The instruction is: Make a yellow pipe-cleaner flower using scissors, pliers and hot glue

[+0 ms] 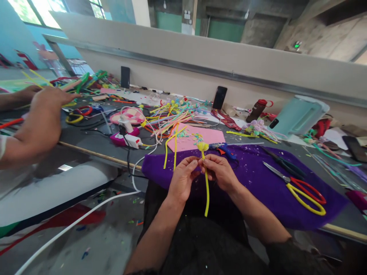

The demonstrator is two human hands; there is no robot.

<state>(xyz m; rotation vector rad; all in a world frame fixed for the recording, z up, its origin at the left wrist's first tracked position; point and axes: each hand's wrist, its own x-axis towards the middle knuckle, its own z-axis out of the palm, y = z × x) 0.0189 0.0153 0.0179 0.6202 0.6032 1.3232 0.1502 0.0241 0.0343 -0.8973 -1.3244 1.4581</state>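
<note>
Yellow stem (pixel 207 191) is pinched by left hand (pixel 181 182) and right hand (pixel 222 172) near the tabletop's (pixel 76 135) front edge; its rounded head (pixel 203 146) could be bent by uneven pressure.

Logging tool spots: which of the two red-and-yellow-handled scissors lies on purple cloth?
The pair at the right of the view, on the purple cloth; the other pair is on the dark tabletop at left.

Daylight via upper-L window (pixel 47 13) (glare there), edges stretched, bkgd soft
</note>
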